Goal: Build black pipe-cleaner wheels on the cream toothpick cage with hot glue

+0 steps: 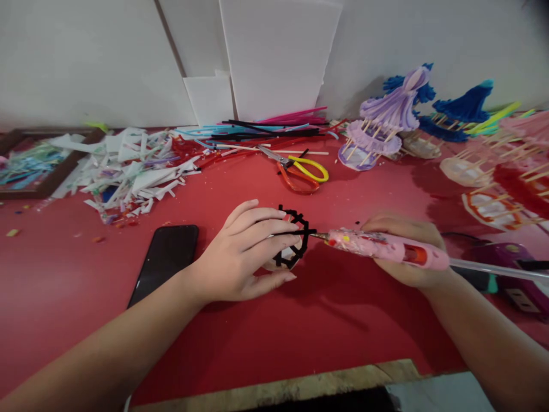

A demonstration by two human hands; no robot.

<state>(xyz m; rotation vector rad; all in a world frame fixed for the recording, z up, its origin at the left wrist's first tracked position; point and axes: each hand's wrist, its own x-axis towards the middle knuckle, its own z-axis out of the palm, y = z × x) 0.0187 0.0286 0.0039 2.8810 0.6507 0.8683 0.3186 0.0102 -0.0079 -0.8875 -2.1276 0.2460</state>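
1. Plainly, the black phone [165,260] lies flat at nine o'clock from the small round piece, just beyond the left wrist.
2. The left hand [246,246] reaches in from nine o'clock, palm down, fingers slightly spread over the piece's left part, thumb apart near its lower edge; whether they pinch it underneath, I cannot tell.
3. The small round piece [304,246], pale with black fuzzy edging, is on or just above the red table [257,343], partly under those fingers. A black strip [309,232] crosses it, pointing towards three o'clock.
4. The scissors [295,167] rest at twelve o'clock, apart from the piece.
5. At three o'clock, the pink glue gun [386,247] is wrapped in the closed right hand [407,240], its nozzle [321,234] at the strip's outer end. Gluing that strip seems the step in hand; the next move would call for a steady piece, a small, well-aimed dab, and fingertips kept off the hot tip.
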